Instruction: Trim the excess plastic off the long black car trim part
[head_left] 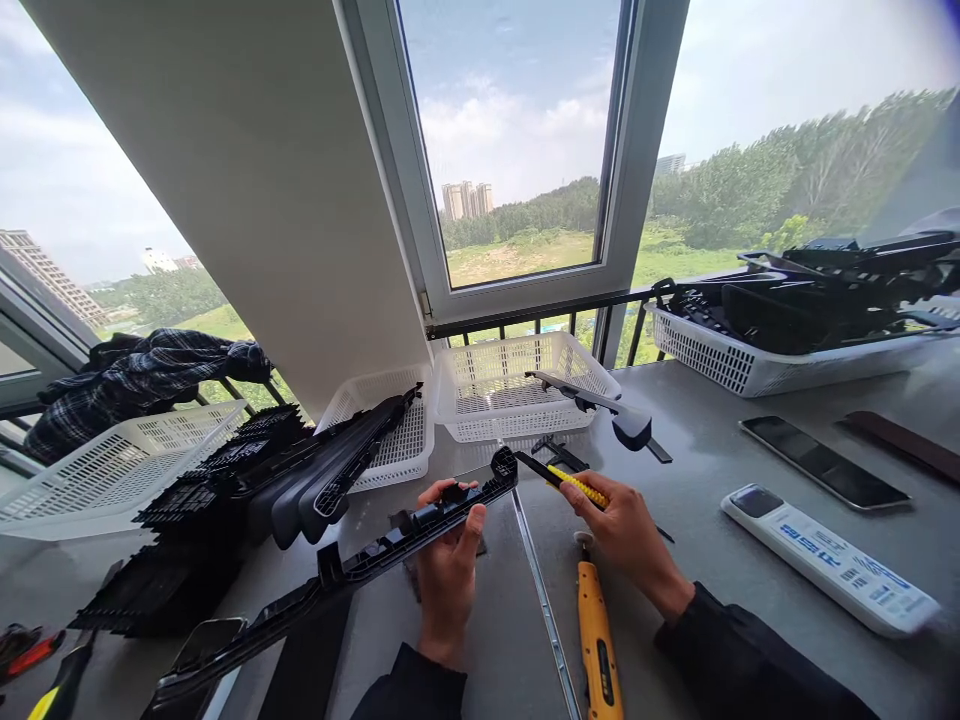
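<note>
Long, black, ribbed plastic strip (pixel 382 560)

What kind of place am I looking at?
Probably a small workbench by a window: a yellow rotary tool, a utility knife and piled black plastic parts show it.

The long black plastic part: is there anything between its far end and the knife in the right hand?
Nothing visible stands between them. The knife, held in the right hand, points from close by at the far end of the black part, which the left hand holds. Whether they touch, I cannot tell.
</note>
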